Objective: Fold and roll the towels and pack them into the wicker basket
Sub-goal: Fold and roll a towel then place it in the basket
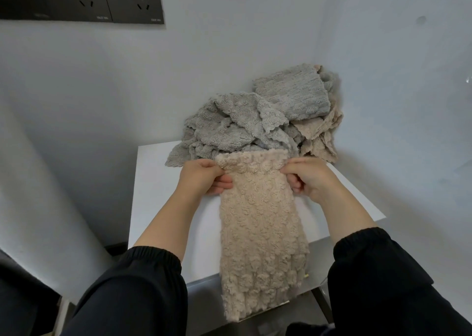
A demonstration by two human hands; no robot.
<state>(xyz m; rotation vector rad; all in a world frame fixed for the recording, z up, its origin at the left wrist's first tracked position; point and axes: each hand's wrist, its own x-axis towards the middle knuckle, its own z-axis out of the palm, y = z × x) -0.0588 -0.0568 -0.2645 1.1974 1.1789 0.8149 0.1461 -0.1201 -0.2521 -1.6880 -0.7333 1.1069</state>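
A beige fluffy towel, folded into a long strip, lies lengthwise on the small white table, its near end hanging over the front edge. Its far end is curled over into the start of a roll. My left hand grips the left side of that rolled end, and my right hand grips the right side, fingers curled into the fabric. No wicker basket shows in the head view.
A loose heap of grey towels and more beige towels sits at the table's far edge against the white wall. Dark wall sockets are at the upper left. My black sleeves fill the foreground.
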